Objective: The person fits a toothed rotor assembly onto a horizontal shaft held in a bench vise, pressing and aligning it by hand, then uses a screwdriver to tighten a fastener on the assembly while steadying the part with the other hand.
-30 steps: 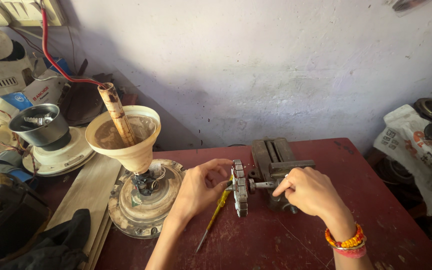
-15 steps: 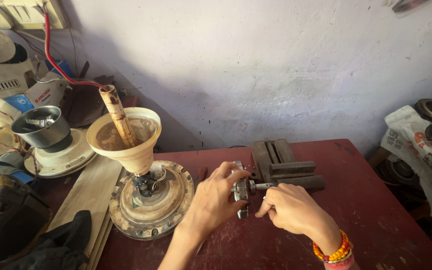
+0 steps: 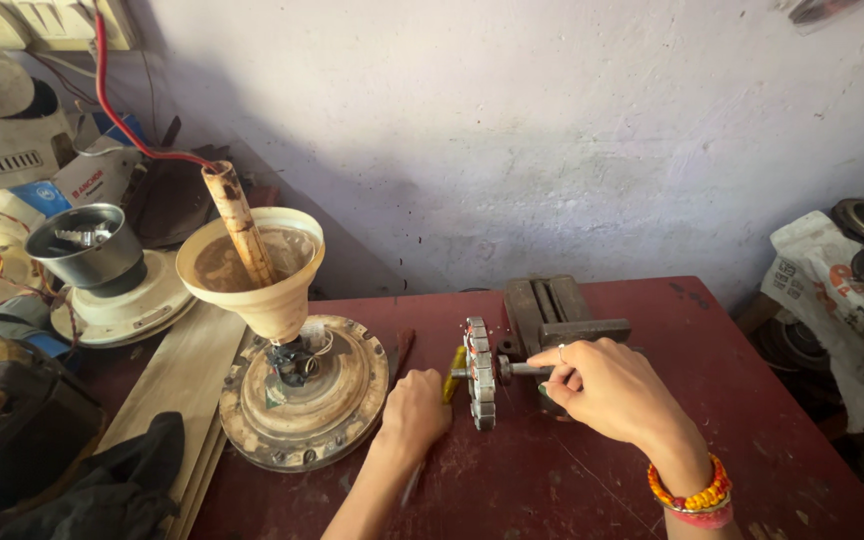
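The stator (image 3: 479, 372), a toothed steel disc on a thin shaft (image 3: 524, 369), stands on edge near the middle of the red table (image 3: 652, 480), its flat faces turned to 3 and 9 o'clock. The shaft is the long axis: it runs level from 9 to 3 o'clock through the disc's hub, its right end towards the vise (image 3: 552, 315), which sits just behind at about 1 o'clock. The right hand (image 3: 612, 390) lies at 3 o'clock of the disc, fingers curled and pinching the shaft close to the hub. The left hand (image 3: 415, 408) lies at 8 o'clock, closed round a yellow-handled screwdriver (image 3: 454, 372) whose handle reaches up beside the disc's left face; whether they touch I cannot tell. The right hand is the nearer. Further out at 9 o'clock rests a fan motor housing (image 3: 304, 392) carrying a cream cup (image 3: 252, 275).
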### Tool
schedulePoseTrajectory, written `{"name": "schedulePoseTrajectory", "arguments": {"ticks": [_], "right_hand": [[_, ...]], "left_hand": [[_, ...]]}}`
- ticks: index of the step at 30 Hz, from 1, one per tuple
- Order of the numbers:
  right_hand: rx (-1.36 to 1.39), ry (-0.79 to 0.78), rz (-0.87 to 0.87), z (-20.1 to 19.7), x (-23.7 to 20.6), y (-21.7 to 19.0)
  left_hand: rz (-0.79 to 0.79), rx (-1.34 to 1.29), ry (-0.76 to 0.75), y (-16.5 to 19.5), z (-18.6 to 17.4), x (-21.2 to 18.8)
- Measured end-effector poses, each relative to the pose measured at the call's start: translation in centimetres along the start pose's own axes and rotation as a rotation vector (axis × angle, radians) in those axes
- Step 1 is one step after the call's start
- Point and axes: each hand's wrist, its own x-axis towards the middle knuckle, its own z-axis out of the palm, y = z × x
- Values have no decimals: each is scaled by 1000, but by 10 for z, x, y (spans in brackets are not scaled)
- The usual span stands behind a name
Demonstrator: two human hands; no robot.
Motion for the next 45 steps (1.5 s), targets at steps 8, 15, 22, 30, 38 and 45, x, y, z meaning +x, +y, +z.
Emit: {"name": "schedulePoseTrajectory", "arguments": {"ticks": [8, 15, 22, 30, 38, 45], "right_hand": [[186, -15, -123, 7, 5, -5], [534, -168, -358, 17, 4, -17], [582, -192, -215, 23, 10, -8], [852, 266, -177, 34, 37, 15], [700, 207, -106, 42, 34, 6], [706, 196, -111, 38, 33, 3]], "left_hand": [[-297, -369, -11, 4, -104, -11], [-213, -1162, 285, 47, -186, -29], [-46, -1231, 201, 64, -175, -27], [-1, -608, -12, 35, -156, -26], [4, -639, -101, 55, -163, -38], [23, -638, -40, 59, -161, -37]]}}
